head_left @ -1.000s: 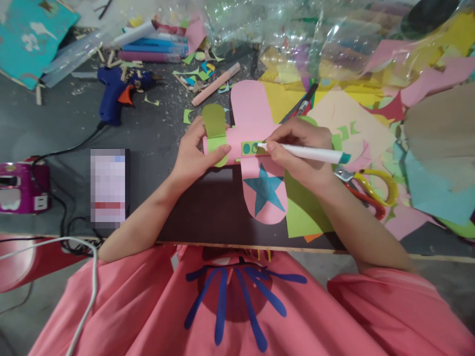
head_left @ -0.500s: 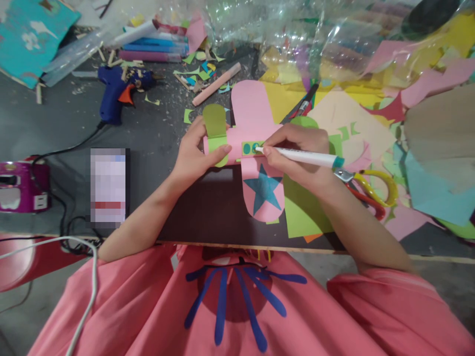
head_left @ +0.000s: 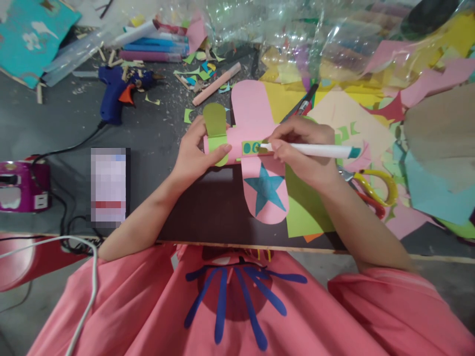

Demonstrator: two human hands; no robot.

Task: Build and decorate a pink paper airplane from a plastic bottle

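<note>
A pink paper airplane (head_left: 252, 104) lies across the table in front of me, with a teal star (head_left: 265, 188) on its near wing and a green tail piece (head_left: 215, 121) at its left end. My left hand (head_left: 198, 148) is closed round that tail end, thumb on top. Between the fingers of my right hand (head_left: 306, 148) is a white marker (head_left: 319, 150) with a teal end. Its tip is at a small green strip (head_left: 248, 148) on the body, which bears teal round marks. Part of the body's right end is hidden behind my right hand.
A blue glue gun (head_left: 111, 96) and a phone (head_left: 108, 185) lie to the left. Scissors with yellow and red handles (head_left: 378, 188) rest by my right forearm. Paper scraps (head_left: 359, 116), markers (head_left: 156, 48) and clear plastic wrapping (head_left: 293, 29) cover the back and right.
My right hand and the marker have shifted slightly right, and the marker lies flatter. The second teal mark shows more plainly. The near wing has swung a little right; my left hand stays put.
</note>
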